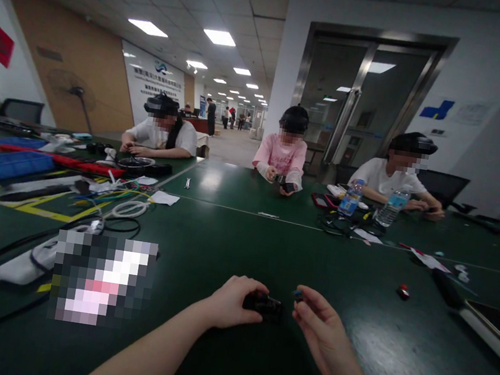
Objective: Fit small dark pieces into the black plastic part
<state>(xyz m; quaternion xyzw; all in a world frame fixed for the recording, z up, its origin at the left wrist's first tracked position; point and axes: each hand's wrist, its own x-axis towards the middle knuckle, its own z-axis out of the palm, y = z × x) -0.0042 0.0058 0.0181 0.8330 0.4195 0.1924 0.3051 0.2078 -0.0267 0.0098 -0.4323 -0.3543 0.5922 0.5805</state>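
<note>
The left hand (233, 303) grasps one small, glossy black object (267, 308), at or just above a green table (205, 237). Just beside it, the right hand (320, 323) pinches one tiny bluish part (296, 295). The object looks light, stiff and slippery, best held by its sides; the part, probably fragile, by its edges. Beyond stand two plastic bottles (350, 197); three people (285, 155) sit opposite.
</note>
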